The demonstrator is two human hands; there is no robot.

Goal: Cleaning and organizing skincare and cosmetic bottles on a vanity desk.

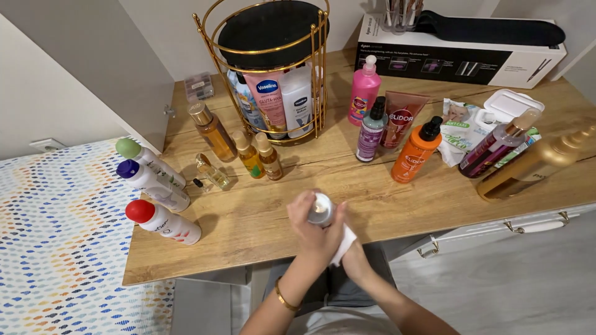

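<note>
Left grip: the left hand (313, 232) is clenched round a small silvery bottle (321, 209), seen from its top, held just above the near edge of the worktop (261, 229).
Right grip: the right hand (347, 245) is mostly hidden behind the left; it presses a white cloth (344, 244) against the bottle's side, fingers closed on the cloth.
Wrist: a gold bangle (284, 299) sits on the left forearm, at 7 o'clock from the bottle.
Progress: judging by the cloth on the bottle, wiping is under way on this one item; whether the others are wiped cannot be told.
At 9 o'clock: three spray cans (162, 192) lie on their sides, capped green, purple and red.
At 11 o'clock: four amber perfume bottles (248, 155) stand or lie near a gold wire rack (273, 74) holding tubes.
At 1 o'clock: a pink pump bottle (363, 93), a dark spray bottle (371, 130), a brown tube (401, 118) and an orange bottle (415, 155).
At 2 o'clock: a wipes pack (490, 118), a purple bottle (496, 146) and a gold bottle (537, 164) lying tilted.
Far edge: a long white box (459, 59).
</note>
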